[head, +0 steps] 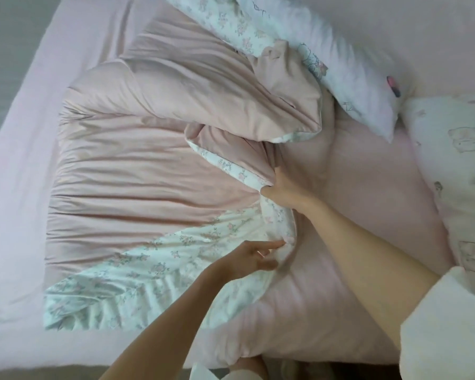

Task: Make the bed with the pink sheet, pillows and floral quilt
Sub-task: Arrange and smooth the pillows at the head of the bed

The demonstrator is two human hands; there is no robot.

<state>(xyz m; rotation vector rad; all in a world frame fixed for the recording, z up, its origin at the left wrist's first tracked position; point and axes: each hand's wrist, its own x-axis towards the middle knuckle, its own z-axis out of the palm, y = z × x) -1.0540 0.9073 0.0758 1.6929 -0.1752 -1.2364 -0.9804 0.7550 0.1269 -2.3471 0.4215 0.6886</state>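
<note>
Right hand (279,187): grip clenched on the bunched edge of the floral quilt (137,165). Left hand (251,257), nearer the person: forefinger extended to the same edge lower down, other fingers loosely curled, holding nothing. From both grips the quilt fans away leftward across the pink sheet (340,215), pink lining up, long pleats running left to right. Pillows (348,69) lie well apart at upper right. Right fingertips are buried in folds; motion blur softens detail.
</note>
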